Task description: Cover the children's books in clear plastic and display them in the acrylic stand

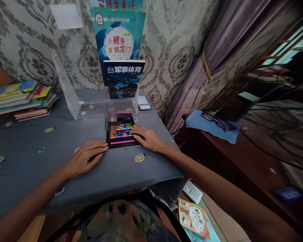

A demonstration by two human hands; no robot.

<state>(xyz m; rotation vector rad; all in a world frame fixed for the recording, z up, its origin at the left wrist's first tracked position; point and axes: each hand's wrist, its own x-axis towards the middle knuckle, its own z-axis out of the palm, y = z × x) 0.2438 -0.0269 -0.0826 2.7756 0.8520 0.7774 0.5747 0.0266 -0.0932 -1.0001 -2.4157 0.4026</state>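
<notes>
A dark book [121,144] with rows of small coloured pictures and a pink strip lies flat on the table, part of it blurred out. At its left edge rests my left hand [87,157], fingers stretched out, fingertips touching or nearly touching the book. My right hand [147,137] lies over the book's right edge, its fingers extended across the cover. Neither hand grips anything. Behind the book stands a clear acrylic rack [74,104], holding a navy book [123,79] in front of a taller teal book [118,33].
A stack of books [22,97] sits at the left. Beside the rack's right end lies a phone-like item [144,102], partly blurred out. On the dark red furniture at right are a blue cloth [199,122], glasses [218,121] and tangled cables. An orange book [194,216] lies low at right.
</notes>
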